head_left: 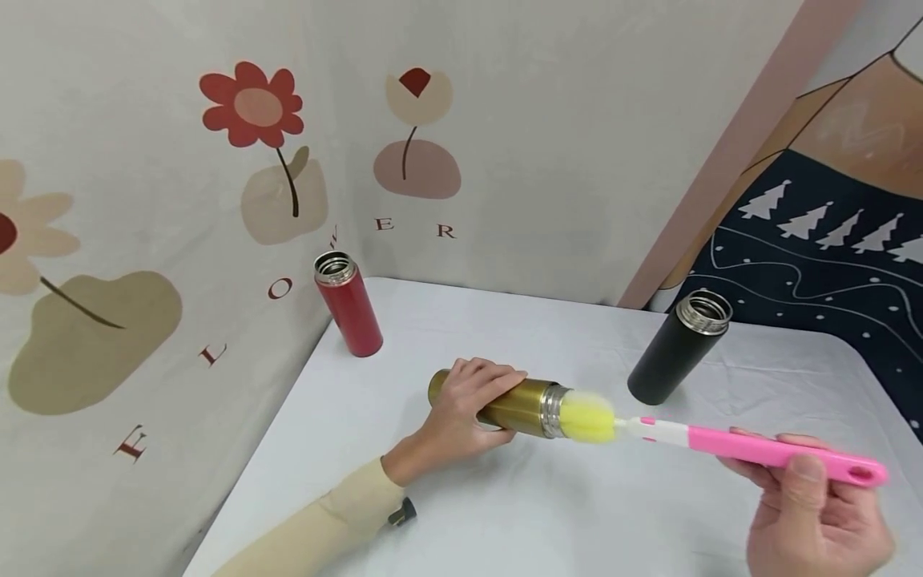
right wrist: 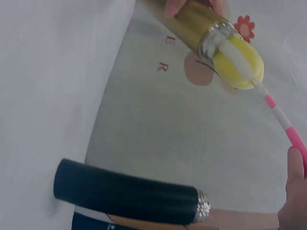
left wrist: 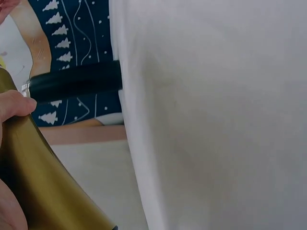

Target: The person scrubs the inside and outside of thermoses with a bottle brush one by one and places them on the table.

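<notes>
Gripping the gold metal flask in our left hand, our right hand pinches the pink-handled yellow sponge brush, its head only just entering the flask's mouth; scrubbing remains.

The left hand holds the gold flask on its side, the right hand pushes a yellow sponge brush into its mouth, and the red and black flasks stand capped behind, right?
Not quite: the head view shows the red flask and black flask standing uncapped, mouths open. The rest holds.
</notes>
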`<action>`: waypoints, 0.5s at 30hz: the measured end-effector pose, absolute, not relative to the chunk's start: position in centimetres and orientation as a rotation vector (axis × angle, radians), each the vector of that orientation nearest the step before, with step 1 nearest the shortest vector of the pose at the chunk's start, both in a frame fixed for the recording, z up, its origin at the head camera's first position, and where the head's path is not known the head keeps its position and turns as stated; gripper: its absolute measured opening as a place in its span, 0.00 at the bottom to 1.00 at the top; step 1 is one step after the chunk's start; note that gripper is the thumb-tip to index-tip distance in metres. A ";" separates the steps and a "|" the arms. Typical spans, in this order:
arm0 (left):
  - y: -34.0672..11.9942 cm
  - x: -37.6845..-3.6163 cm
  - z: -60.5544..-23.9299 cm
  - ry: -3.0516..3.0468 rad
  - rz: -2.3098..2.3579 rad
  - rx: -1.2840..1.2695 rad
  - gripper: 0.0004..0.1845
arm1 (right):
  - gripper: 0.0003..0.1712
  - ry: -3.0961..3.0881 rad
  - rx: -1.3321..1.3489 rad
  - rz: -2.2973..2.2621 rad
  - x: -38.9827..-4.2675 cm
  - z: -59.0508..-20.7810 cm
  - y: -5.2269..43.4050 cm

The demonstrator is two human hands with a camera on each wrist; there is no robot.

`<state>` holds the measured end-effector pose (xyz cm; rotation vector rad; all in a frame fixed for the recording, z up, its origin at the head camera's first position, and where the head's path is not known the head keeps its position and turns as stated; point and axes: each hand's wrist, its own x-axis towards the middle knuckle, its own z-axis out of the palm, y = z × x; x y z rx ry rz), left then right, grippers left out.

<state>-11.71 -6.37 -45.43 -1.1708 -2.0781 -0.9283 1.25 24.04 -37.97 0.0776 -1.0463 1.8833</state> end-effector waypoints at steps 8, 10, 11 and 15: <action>-5.9 -11.1 -46.0 -2.062 -0.921 -1.125 0.44 | 0.14 -1.080 0.156 1.879 1.0 -38.9 21.8; -5.9 -11.0 -46.0 -2.060 -0.913 -1.111 0.45 | 0.13 -1.109 0.171 1.867 1.0 -39.0 21.4; -5.9 -10.9 -46.1 -2.056 -0.907 -1.106 0.45 | 0.13 -1.136 0.162 1.851 1.1 -39.0 21.2; -5.2 -10.4 -46.0 -2.017 -0.808 -1.159 0.46 | 0.10 -1.227 0.246 1.805 1.3 -39.9 20.0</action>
